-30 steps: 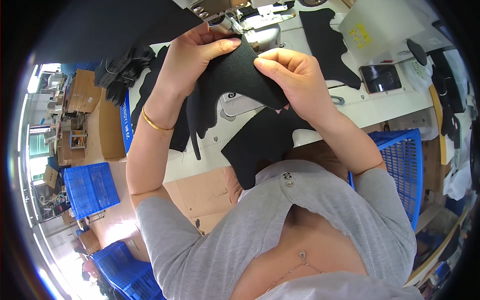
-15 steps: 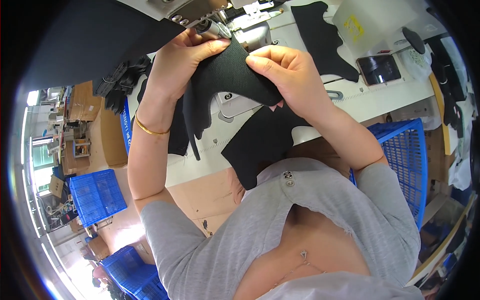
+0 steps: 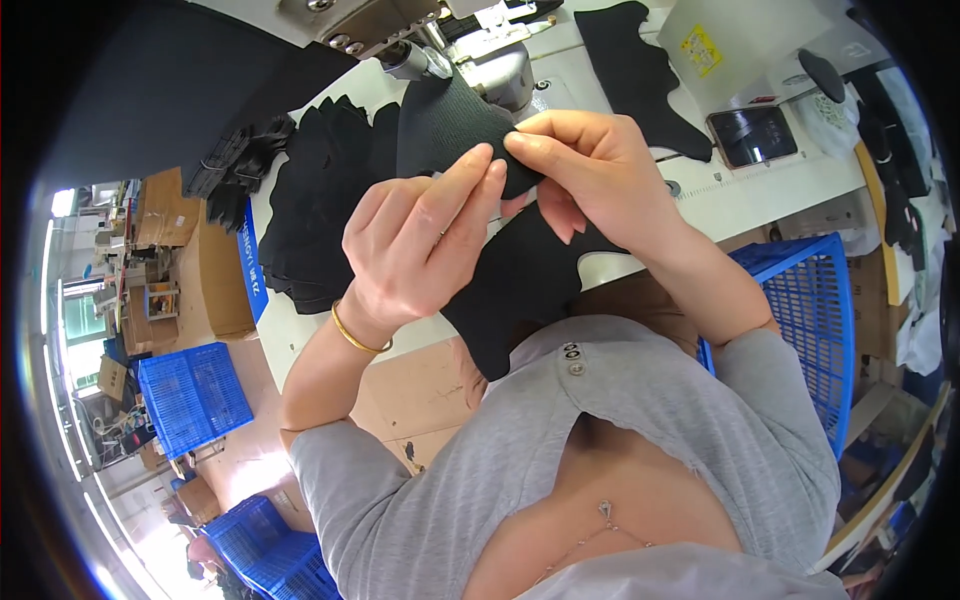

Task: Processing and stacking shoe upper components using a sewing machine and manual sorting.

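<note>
A black fabric piece (image 3: 445, 130) lies under the head of a sewing machine (image 3: 425, 62), with its near edge drawn toward me. My right hand (image 3: 600, 175) pinches that edge between thumb and forefinger. Close beside it, my left hand (image 3: 415, 240) has its fingers pressed together at the same edge; the thumb is mostly hidden, and the fingers appear closed on the fabric. Another black cut piece (image 3: 520, 290) hangs over the table's front edge onto my lap. To the left lies a pile of black cut pieces (image 3: 320, 200).
Another black piece (image 3: 640, 80) lies right of the machine, near a phone (image 3: 755, 138) and a pale box with a yellow label (image 3: 735, 60). A blue crate (image 3: 815, 330) stands below the table's right side. More blue crates (image 3: 195, 395) are on the floor at left.
My left hand has left the machine's presser area and come down and right, to the fabric's near edge beside my right hand. The pile at left is now uncovered.
</note>
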Motion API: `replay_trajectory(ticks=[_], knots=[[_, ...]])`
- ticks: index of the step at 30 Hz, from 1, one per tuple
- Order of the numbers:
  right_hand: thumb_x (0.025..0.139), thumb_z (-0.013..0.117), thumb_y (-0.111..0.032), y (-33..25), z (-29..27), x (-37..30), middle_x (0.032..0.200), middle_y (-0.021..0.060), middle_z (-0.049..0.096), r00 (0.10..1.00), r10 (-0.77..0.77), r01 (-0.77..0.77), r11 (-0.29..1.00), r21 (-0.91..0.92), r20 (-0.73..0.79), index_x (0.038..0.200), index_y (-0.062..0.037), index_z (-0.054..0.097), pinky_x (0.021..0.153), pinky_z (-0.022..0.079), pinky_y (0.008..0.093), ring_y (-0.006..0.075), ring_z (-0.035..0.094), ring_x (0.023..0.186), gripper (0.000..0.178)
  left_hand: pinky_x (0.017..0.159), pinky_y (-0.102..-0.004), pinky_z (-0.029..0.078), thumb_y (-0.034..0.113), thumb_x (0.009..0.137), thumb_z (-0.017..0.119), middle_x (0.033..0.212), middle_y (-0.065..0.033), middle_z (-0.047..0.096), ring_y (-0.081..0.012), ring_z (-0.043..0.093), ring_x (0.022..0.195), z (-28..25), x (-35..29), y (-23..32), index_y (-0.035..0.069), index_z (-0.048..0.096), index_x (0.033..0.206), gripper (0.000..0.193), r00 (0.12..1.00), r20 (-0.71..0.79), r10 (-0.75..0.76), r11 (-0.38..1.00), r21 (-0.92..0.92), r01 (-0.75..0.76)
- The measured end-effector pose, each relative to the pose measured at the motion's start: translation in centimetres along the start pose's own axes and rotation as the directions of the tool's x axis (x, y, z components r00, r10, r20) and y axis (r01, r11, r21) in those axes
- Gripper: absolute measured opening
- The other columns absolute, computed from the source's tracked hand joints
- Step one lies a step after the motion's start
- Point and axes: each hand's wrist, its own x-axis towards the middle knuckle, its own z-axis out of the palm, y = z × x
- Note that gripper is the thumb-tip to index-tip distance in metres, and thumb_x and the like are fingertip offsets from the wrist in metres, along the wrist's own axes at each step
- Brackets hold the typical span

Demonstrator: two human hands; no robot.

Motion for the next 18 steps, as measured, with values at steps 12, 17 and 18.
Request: replay_trajectory(ticks=[12,17,18], knots=[[0.096,0.057,-0.016,1.7,1.5,2.7,0.071,0.0083,0.07,0.992,-0.124,0.124,0.992,-0.017,-0.016,0.09,0.0043,0.067,0.044,0.045,0.0205,0.0076,0.062,0.05,0.023,0.066,-0.0281,0.058,-0.009,0.071,0.07,0.1,-0.0124,0.072,-0.0218,0.069,0.076,1.4,-0.8,-2.7,-0.004,0.073,0.096,0.026,0.994,-0.034,-0.104,0.987,-0.128,0.099],[0.097,0.057,-0.015,1.9,1.9,3.2,0.079,0.01,0.072,0.992,-0.129,0.129,0.99,0.051,0.003,0.094,0.0036,0.068,0.043,0.043,0.0192,0.0081,0.062,0.051,0.022,0.07,-0.0287,0.058,-0.012,0.071,0.068,0.102,-0.0137,0.072,-0.0247,0.071,0.082,1.9,-1.0,-3.7,-0.004,0.072,0.095,0.026,0.98,-0.048,-0.192,0.958,-0.227,0.176],[0.097,0.056,-0.015,2.1,2.1,3.2,0.079,0.0098,0.073,0.992,-0.124,0.125,0.989,0.085,-0.011,0.093,0.0033,0.068,0.043,0.044,0.0192,0.0082,0.062,0.051,0.022,0.071,-0.0291,0.059,-0.012,0.07,0.068,0.102,-0.014,0.071,-0.0251,0.071,0.082,2.0,-1.0,-3.8,-0.004,0.072,0.095,0.026,0.978,-0.057,-0.203,0.956,-0.226,0.185]])
